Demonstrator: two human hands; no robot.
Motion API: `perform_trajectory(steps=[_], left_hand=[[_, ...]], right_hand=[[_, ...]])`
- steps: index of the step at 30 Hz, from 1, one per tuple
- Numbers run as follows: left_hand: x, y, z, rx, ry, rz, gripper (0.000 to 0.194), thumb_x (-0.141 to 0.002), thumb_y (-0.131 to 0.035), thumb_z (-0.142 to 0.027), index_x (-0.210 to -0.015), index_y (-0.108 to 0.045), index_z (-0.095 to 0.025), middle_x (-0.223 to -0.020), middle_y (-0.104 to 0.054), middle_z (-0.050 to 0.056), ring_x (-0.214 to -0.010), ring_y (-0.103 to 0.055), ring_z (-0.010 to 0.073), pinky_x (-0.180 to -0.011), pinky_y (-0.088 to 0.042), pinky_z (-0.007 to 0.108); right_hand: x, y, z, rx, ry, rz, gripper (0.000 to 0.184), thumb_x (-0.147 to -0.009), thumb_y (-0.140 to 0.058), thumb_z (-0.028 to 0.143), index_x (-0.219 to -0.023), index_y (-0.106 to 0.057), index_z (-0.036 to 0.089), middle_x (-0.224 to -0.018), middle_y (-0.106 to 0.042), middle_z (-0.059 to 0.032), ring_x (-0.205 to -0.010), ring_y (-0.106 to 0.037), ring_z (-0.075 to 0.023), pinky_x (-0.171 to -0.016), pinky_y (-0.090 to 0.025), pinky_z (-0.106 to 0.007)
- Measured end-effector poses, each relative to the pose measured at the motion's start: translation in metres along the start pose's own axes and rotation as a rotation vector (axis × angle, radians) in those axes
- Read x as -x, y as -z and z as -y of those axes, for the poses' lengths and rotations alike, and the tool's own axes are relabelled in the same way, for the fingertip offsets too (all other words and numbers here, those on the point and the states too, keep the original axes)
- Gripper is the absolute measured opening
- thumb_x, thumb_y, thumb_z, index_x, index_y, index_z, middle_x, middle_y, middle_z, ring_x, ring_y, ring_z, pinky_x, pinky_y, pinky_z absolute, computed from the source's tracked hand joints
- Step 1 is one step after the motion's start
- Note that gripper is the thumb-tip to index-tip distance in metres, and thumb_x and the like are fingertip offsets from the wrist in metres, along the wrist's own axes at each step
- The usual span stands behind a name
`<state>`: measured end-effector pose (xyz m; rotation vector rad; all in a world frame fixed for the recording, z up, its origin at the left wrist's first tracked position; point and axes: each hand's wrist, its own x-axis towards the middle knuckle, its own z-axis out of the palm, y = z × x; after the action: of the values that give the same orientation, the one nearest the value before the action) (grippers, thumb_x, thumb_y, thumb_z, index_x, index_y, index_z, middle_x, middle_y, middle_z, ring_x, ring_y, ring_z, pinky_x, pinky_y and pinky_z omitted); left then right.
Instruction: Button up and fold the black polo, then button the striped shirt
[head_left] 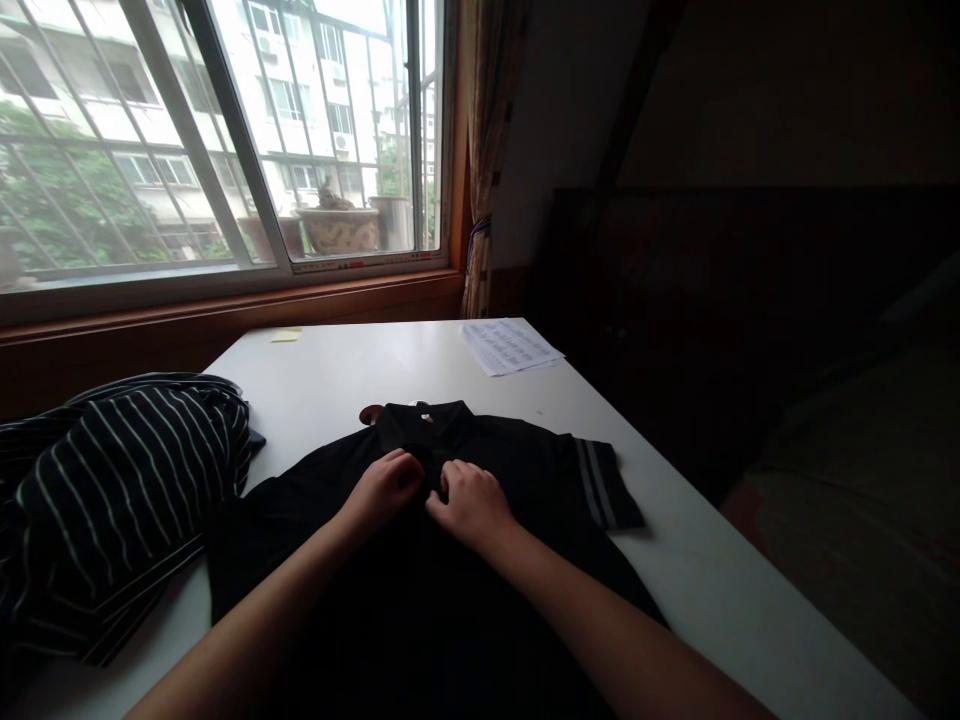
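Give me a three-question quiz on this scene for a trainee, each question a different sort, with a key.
1. True or false: the yellow slip lies on the white table, to the left of the papers as seen here.
2. What pattern does the heaped garment at the left have?
A) Dots
B) Stripes
C) Checks
3. Fill in the word: the left hand and right hand are at the front of the black shirt, just below its ____.

Key: 1. True. 2. B. 3. Collar.
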<state>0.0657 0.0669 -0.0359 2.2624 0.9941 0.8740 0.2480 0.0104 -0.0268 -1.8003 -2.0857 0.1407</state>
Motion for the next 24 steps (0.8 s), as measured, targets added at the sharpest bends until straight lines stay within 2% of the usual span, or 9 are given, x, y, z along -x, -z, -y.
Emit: perform_trajectory(steps=[8, 14, 17, 20, 24], left_hand=[[0.001, 0.001, -0.001, -0.015, -0.017, 0.044, 0.008, -0.083, -0.061, -0.017, -0.086, -0.069, -0.019, -0.086, -0.061, 0.003, -0.072, -0.059, 0.0136, -0.065, -0.046, 0.024], [0.002, -0.003, -0.001, -0.066, -0.055, 0.108, 0.019, -0.083, -0.066, -0.02, -0.1, -0.073, -0.024, -0.095, -0.063, 0.005, -0.083, -0.061, 0.0166, -0.072, -0.05, 0.026], [0.002, -0.005, -0.006, -0.111, -0.064, 0.109, 0.017, -0.083, -0.066, -0.02, -0.097, -0.075, -0.025, -0.095, -0.063, 0.005, -0.089, -0.061, 0.019, -0.077, -0.051, 0.029], [0.002, -0.005, -0.012, -0.116, -0.026, 0.113, 0.013, -0.083, -0.066, -0.018, -0.091, -0.074, -0.023, -0.095, -0.064, 0.005, -0.087, -0.062, 0.0189, -0.076, -0.05, 0.028], [0.001, -0.007, -0.016, -0.093, 0.017, 0.121, 0.011, -0.08, -0.068, -0.019, -0.089, -0.073, -0.022, -0.095, -0.063, 0.005, -0.085, -0.062, 0.0185, -0.073, -0.05, 0.027]], right_hand=[[0.0, 0.006, -0.018, -0.251, 0.015, 0.065, 0.006, -0.078, -0.062, 0.024, -0.074, -0.059, 0.021, -0.077, -0.064, -0.0009, -0.069, -0.055, -0.0143, -0.062, -0.036, -0.025], [-0.001, 0.011, -0.03, -0.415, 0.015, 0.092, 0.004, -0.077, -0.063, 0.02, -0.074, -0.066, 0.02, -0.078, -0.068, -0.0015, -0.082, -0.058, -0.0186, -0.075, -0.042, -0.029], [-0.003, 0.012, -0.033, -0.45, 0.016, 0.116, 0.005, -0.077, -0.064, 0.021, -0.074, -0.067, 0.02, -0.078, -0.069, -0.0012, -0.084, -0.057, -0.0195, -0.08, -0.041, -0.031], [-0.005, 0.013, -0.036, -0.481, 0.028, 0.133, 0.005, -0.078, -0.064, 0.021, -0.074, -0.067, 0.02, -0.079, -0.069, -0.0011, -0.083, -0.057, -0.0192, -0.083, -0.041, -0.033], [-0.005, 0.015, -0.035, -0.515, 0.027, 0.125, 0.003, -0.076, -0.065, 0.019, -0.074, -0.066, 0.02, -0.079, -0.068, -0.0004, -0.082, -0.056, -0.0188, -0.079, -0.041, -0.031]])
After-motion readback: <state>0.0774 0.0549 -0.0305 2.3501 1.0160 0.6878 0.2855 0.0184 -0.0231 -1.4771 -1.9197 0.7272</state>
